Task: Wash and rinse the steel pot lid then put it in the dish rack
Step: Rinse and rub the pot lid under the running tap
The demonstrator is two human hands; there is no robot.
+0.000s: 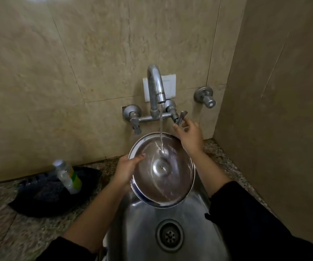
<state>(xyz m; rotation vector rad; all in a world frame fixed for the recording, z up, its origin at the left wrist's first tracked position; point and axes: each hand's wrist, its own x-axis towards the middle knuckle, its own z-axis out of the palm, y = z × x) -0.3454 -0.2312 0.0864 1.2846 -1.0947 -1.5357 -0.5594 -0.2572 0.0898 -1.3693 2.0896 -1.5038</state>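
The round steel pot lid (162,169) is held over the steel sink (146,228), its hollow underside facing up. Water runs from the curved tap (156,85) onto the lid just above its centre. My left hand (127,170) grips the lid's left rim, thumb lying on the inner face. My right hand (188,134) is above the lid's far right edge, fingers at the right tap lever (181,117). No dish rack shows in the view.
A black cloth-like mat (44,196) lies on the speckled counter left of the sink, with a clear bottle with a green label (68,176) on it. Tiled walls close in behind and at the right. A second valve (205,97) sticks out of the wall.
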